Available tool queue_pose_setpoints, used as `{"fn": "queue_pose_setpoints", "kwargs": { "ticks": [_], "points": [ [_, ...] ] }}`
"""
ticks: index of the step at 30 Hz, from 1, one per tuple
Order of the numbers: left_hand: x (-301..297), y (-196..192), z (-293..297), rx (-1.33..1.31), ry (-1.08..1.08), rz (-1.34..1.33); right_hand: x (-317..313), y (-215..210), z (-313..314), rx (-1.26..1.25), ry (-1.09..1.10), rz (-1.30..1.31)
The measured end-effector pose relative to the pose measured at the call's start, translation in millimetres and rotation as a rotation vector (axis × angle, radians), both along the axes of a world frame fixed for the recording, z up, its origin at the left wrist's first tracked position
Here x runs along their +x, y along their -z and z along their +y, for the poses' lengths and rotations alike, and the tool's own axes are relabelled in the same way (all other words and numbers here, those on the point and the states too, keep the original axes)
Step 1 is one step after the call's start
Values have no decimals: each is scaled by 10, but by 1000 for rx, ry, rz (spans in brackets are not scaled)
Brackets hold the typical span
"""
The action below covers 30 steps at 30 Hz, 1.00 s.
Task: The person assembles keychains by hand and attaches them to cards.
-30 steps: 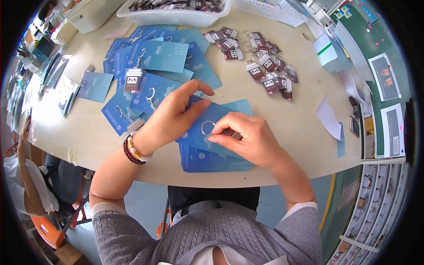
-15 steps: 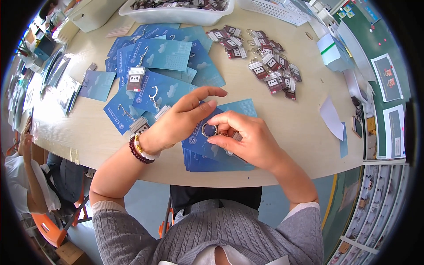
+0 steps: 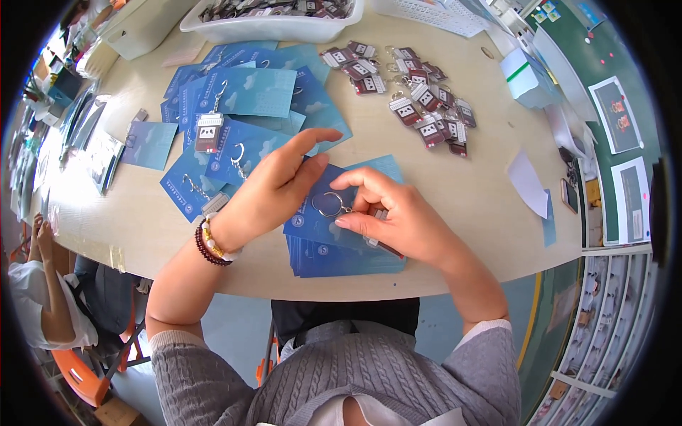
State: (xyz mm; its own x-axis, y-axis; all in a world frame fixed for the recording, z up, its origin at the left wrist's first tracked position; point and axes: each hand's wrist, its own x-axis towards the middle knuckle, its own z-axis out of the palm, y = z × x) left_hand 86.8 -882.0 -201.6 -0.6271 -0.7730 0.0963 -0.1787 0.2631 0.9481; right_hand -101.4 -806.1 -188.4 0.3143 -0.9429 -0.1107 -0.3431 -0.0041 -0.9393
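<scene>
My right hand [image 3: 398,213] pinches a keychain [image 3: 329,205] by the short chain below its metal ring. The ring stands out to the left of the fingertips, over a blue card [image 3: 302,221]. Most of the keychain's charm is hidden under my right palm. My left hand [image 3: 273,186] is at the card's upper left, index finger and thumb stretched out and apart; its other fingers are hidden behind it. Beneath lies a stack of blue cards [image 3: 341,264] at the table's near edge.
Left of my hands lie overlapping blue cards [image 3: 259,92], several with keychains on them, one a panda-faced charm [image 3: 209,133]. Loose keychains [image 3: 433,113] are heaped at the right. Behind stands a white tub [image 3: 273,30] of keychains. A light-blue box [image 3: 529,78] and phone [image 3: 568,195] are farther right.
The keychain's ring has turned from edge-on to facing up, showing as a full circle. My left hand has shifted slightly left and down, away from the ring.
</scene>
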Motion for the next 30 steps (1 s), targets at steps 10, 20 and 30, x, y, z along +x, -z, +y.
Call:
{"fn": "queue_pose_setpoints", "kwargs": {
  "ticks": [10,20,30],
  "points": [
    [308,-210,-349,160,-165,136,-360,-165,-322,-111,138,118],
    [857,47,-945,-1031,-889,-384,-722,191,-1368,-200,307,1173],
    [125,-13,11,-557,62,-398,-1051,69,-1203,-51,226,333]
  ]
}}
